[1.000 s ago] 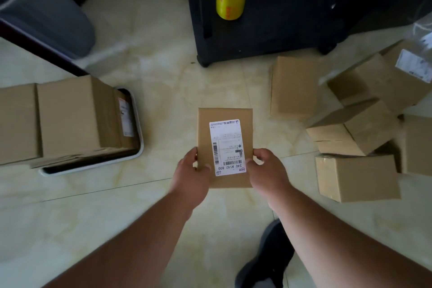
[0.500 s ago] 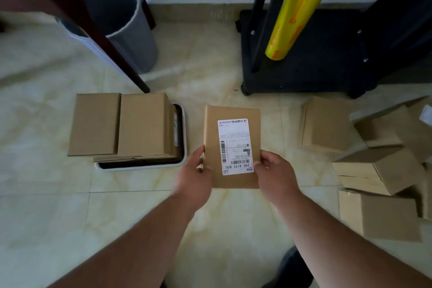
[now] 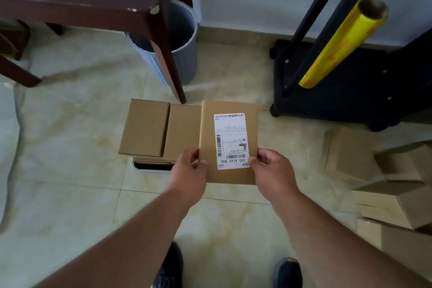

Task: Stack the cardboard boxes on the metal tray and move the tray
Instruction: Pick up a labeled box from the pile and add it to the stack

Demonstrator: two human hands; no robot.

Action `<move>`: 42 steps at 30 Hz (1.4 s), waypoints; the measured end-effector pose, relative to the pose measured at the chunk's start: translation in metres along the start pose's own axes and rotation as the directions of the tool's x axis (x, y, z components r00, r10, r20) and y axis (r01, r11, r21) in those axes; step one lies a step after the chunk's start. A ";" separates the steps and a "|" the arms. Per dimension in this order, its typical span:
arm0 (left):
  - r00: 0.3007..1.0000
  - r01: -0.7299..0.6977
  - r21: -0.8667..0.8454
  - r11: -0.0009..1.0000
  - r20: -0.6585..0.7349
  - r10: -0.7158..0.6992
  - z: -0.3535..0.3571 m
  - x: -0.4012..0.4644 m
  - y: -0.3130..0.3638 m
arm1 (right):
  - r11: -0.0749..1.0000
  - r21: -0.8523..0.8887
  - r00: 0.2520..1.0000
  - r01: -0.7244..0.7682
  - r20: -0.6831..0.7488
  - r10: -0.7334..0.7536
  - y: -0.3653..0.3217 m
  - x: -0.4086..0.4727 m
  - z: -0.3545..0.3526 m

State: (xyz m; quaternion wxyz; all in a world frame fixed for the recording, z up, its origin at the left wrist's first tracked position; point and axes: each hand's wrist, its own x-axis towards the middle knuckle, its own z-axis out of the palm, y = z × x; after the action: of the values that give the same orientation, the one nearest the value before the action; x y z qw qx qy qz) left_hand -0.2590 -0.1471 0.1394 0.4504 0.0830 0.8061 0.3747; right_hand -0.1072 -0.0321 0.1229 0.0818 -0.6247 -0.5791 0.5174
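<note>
A labelled box (image 3: pixel 230 142) is gripped at its near corners by the left hand (image 3: pixel 189 174) and right hand (image 3: pixel 272 174), held label-up beside two boxes (image 3: pixel 161 130) on the tray (image 3: pixel 152 167), seemingly for stacking.

Left hand (image 3: pixel 188 176) and right hand (image 3: pixel 273 174) grip a labelled box (image 3: pixel 230 142) above the metal tray (image 3: pixel 152 167).

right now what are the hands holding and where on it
A labelled cardboard box, held by both hands at its near end: the left hand grips the left edge, the right hand the right edge.
</note>
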 end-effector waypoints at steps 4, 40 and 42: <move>0.999 0.013 -0.008 1.000 -0.040 -0.013 -0.041 0.006 0.000 | 0.999 -0.027 0.998 0.039 0.043 -0.038 -0.026 -0.005 0.032; 0.994 0.002 -0.008 1.000 -0.106 -0.002 -0.238 0.125 -0.027 | 0.994 -0.082 0.974 0.074 0.219 -0.054 -0.123 0.035 0.241; 0.993 0.007 -0.006 1.000 -0.116 -0.008 -0.239 0.127 -0.030 | 0.993 -0.094 0.973 0.067 0.226 -0.044 -0.120 0.034 0.246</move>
State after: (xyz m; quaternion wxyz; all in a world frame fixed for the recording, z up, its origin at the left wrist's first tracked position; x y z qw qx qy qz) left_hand -0.5147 -0.2352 0.1099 0.4046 0.0568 0.8301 0.3794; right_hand -0.3735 -0.0886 0.0775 -0.0010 -0.5495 -0.6273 0.5518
